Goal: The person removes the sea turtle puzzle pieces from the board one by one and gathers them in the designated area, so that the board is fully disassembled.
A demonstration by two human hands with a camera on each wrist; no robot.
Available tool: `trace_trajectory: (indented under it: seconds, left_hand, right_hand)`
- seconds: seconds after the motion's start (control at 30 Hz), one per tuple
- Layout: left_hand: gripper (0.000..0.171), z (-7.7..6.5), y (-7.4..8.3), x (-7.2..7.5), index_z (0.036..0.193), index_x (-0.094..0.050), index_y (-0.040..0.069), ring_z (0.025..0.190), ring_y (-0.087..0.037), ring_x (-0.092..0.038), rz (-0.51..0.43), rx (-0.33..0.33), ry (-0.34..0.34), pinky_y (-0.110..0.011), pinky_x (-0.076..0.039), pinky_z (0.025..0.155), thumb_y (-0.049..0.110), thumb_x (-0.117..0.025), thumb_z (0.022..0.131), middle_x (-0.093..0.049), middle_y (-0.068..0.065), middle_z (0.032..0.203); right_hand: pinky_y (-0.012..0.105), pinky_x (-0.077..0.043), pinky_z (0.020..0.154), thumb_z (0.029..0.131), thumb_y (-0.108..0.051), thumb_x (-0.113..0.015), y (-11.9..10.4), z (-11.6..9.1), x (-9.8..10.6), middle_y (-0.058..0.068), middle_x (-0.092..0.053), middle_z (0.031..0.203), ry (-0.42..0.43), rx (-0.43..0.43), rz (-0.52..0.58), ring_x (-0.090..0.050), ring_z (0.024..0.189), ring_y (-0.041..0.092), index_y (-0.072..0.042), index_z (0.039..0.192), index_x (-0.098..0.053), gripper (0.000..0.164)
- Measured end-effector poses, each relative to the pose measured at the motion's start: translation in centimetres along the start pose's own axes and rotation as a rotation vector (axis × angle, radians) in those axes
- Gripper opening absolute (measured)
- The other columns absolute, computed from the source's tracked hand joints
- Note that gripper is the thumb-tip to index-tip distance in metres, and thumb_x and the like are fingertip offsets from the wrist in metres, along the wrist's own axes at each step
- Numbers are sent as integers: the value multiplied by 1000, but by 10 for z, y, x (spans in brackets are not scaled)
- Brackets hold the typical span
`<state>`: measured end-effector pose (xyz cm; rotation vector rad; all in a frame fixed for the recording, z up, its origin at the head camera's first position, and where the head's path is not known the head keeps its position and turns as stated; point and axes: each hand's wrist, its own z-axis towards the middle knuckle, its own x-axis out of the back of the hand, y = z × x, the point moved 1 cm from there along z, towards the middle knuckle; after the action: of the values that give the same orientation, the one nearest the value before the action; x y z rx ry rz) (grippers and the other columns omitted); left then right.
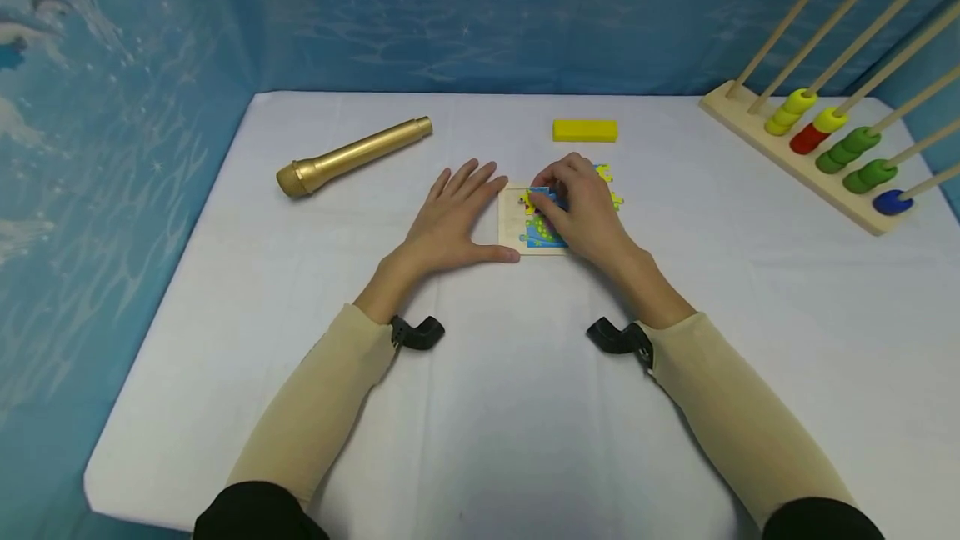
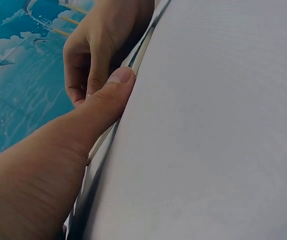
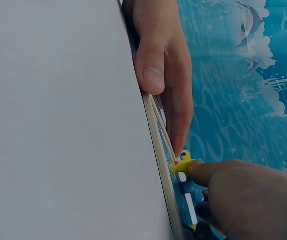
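Observation:
A small wooden jigsaw board lies on the table, with blue, green and yellow pieces in its frame. My left hand rests at its left side, fingers spread, thumb on the near left corner. In the left wrist view that thumb lies along the board's edge. Over the board my right hand bends its fingers and pinches a yellow and blue puzzle piece, tilted up in the right wrist view. The right hand hides part of the board. More yellow pieces show just beyond it.
A gold microphone lies at the back left. Behind the board is a yellow block. At the back right stands a wooden counting rack with tall rods and coloured beads. A white cloth covers the table.

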<state>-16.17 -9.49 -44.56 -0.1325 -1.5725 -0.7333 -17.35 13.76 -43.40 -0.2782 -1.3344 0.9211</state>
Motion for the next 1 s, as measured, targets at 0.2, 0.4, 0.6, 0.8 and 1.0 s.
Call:
trace_trajectory:
  seconds: [0.2,0.4,0.6,0.8,1.0]
  left_hand:
    - [112,1,-2,0,168,-30,22,166,-24,-4,4,2,10,-51,2,134,78,-72,82,-19,-2,177]
    - [112,1,-2,-1,168,-29,21,166,-24,-4,1,-3,2,-51,2,134,78,-72,82,-18,-3,177]
    - [111,1,-2,1,168,-29,21,166,-24,-4,-3,-12,7,-51,2,134,78,-72,82,-18,-3,178]
    - [112,1,-4,2,168,-29,22,166,-24,-3,-2,-8,8,-50,3,134,78,-73,82,-18,-3,178]
    - [112,1,-3,0,168,-29,21,166,-23,-3,-6,-8,4,-50,3,134,78,-73,82,-18,-3,178]
  right_hand:
    - [42,-47,91,101,-16,-73,1,4,3,11,-73,107,-34,-6,24,-58,97,26,-5,110,-72,15]
    - [44,-51,92,101,-17,-73,1,2,5,12,-75,106,-41,37,-26,-64,95,27,-5,109,-72,14]
    - [43,-52,86,102,-17,-72,-5,3,8,12,-74,99,-46,92,-131,-62,88,27,-6,109,-71,13]
    - [44,-55,92,98,-12,-76,-11,4,9,13,-73,104,-104,130,-168,-64,95,27,-3,113,-72,18]
    - [44,-55,94,96,-6,-77,-8,4,7,14,-73,105,-109,143,-131,-64,98,28,0,114,-73,19]
